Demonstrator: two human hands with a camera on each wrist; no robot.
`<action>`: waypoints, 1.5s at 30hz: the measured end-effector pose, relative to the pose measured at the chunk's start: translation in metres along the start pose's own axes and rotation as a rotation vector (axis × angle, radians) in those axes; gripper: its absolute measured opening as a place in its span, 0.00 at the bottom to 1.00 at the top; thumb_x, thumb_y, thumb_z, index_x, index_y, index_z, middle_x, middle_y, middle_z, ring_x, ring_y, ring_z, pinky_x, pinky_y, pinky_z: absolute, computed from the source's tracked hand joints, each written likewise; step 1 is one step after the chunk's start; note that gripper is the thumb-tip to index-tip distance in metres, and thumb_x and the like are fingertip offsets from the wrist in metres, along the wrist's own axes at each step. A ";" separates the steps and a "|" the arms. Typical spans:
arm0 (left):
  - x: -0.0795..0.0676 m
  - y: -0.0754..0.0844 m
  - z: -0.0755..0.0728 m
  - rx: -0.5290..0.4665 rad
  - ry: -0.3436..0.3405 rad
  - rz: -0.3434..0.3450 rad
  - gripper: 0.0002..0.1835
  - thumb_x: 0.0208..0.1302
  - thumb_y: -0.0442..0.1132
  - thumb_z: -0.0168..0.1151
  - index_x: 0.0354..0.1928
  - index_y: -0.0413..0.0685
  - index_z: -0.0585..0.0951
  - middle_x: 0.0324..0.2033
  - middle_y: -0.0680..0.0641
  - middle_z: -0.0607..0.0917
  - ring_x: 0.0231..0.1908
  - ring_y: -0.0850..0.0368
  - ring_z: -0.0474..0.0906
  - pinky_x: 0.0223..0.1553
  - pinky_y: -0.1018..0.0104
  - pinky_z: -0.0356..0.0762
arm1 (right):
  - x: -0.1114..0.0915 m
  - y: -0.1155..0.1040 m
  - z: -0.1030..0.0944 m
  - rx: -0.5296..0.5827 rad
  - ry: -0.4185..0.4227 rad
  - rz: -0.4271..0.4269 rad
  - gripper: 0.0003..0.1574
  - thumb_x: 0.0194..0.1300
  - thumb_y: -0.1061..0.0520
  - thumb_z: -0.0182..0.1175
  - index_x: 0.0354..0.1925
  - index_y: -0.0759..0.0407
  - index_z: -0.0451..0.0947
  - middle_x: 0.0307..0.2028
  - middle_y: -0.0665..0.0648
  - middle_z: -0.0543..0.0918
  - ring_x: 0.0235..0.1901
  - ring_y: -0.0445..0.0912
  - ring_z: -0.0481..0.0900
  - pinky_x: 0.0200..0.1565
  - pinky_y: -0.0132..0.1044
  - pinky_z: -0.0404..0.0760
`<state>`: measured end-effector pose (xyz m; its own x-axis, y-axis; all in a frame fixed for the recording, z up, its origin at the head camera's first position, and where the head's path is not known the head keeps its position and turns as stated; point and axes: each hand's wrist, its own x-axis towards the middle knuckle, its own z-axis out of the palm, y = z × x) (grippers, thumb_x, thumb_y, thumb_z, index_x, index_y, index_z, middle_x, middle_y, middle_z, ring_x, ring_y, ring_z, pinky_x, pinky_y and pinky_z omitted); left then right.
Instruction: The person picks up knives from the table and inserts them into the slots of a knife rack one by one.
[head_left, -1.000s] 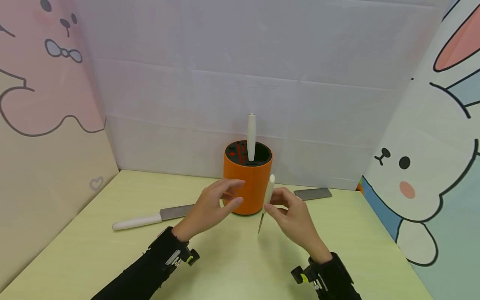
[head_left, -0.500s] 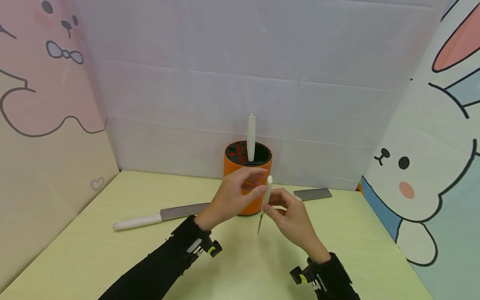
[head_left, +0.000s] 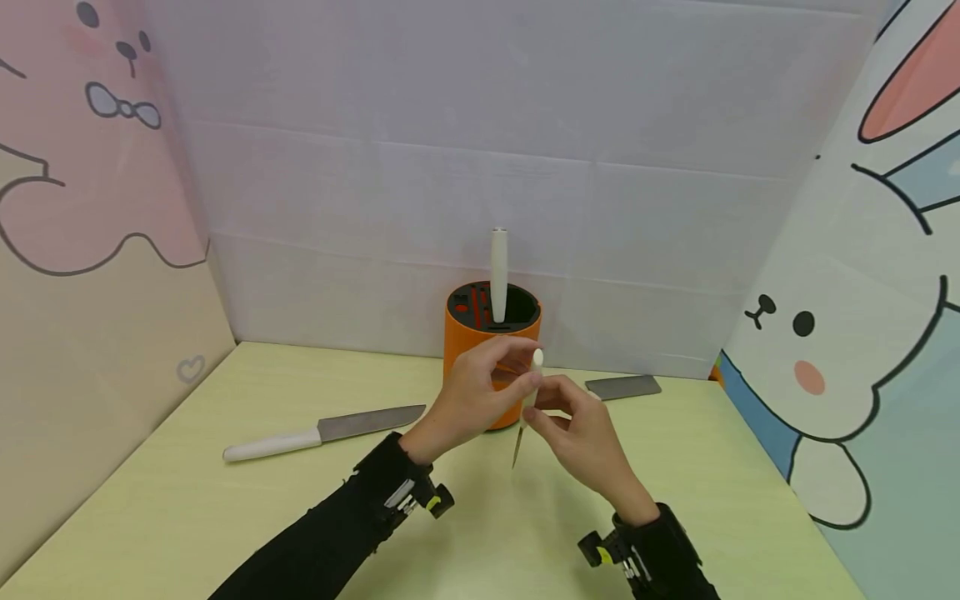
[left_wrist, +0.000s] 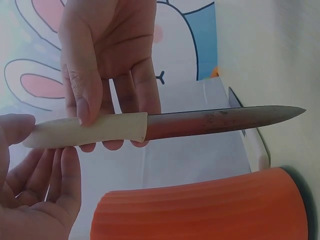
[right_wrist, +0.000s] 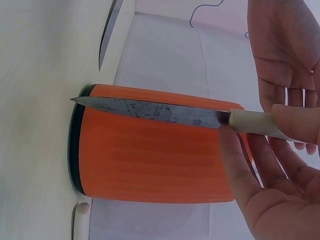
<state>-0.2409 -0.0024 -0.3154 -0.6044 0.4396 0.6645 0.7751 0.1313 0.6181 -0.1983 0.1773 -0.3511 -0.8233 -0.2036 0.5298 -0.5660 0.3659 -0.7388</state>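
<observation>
My right hand (head_left: 585,437) pinches a small knife (left_wrist: 215,121) by its off-white handle close to the blade. The blade points down, its tip a little above the table. At the top end of that handle, my left hand (head_left: 476,387) has thumb and fingertips on either side, pinching it. Right behind both hands stands an orange round knife block (head_left: 459,337) with a black slotted top. Another knife's white handle (head_left: 498,275) rises upright from the block; its blade is hidden inside.
A large kitchen knife (head_left: 360,423) with a white handle lies on the table (head_left: 300,517) to the left. To the right lies a broad-bladed knife (head_left: 624,387), its handle mostly behind my right hand. A white cloth backdrop (head_left: 360,208) hangs behind the block.
My left hand has moved right, from in front of the block to the top of the small knife's handle, and now grips it. The right hand has hardly moved.
</observation>
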 end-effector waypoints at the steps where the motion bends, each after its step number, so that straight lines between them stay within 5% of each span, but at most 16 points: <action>1: 0.000 0.000 0.000 0.000 0.000 -0.002 0.19 0.65 0.43 0.63 0.57 0.51 0.76 0.42 0.56 0.80 0.41 0.65 0.77 0.44 0.68 0.79 | 0.000 0.000 0.000 -0.002 0.000 0.002 0.17 0.63 0.59 0.64 0.50 0.48 0.75 0.42 0.50 0.80 0.40 0.45 0.80 0.42 0.35 0.82; 19: 0.000 0.000 -0.001 0.032 0.003 0.015 0.15 0.65 0.43 0.63 0.52 0.53 0.76 0.41 0.58 0.80 0.41 0.67 0.77 0.44 0.69 0.79 | -0.001 -0.006 0.000 -0.001 -0.007 0.023 0.19 0.63 0.60 0.64 0.51 0.48 0.75 0.43 0.49 0.80 0.41 0.43 0.80 0.43 0.35 0.82; 30: 0.006 0.004 -0.006 0.044 0.005 0.055 0.15 0.65 0.41 0.63 0.52 0.50 0.77 0.42 0.54 0.80 0.41 0.64 0.78 0.43 0.67 0.79 | 0.000 -0.043 -0.005 0.029 -0.029 0.047 0.20 0.61 0.68 0.63 0.52 0.59 0.75 0.43 0.60 0.81 0.42 0.51 0.80 0.43 0.38 0.82; 45: 0.042 0.030 -0.051 0.079 0.001 0.051 0.15 0.67 0.46 0.60 0.52 0.50 0.77 0.40 0.57 0.80 0.39 0.64 0.77 0.40 0.65 0.80 | 0.001 -0.038 -0.012 -0.038 -0.043 0.086 0.21 0.62 0.65 0.64 0.53 0.57 0.74 0.43 0.60 0.80 0.44 0.50 0.79 0.45 0.37 0.81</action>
<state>-0.2525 -0.0254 -0.2475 -0.5636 0.4469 0.6947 0.8171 0.1786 0.5480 -0.1771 0.1744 -0.3176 -0.8706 -0.2086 0.4457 -0.4913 0.4179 -0.7642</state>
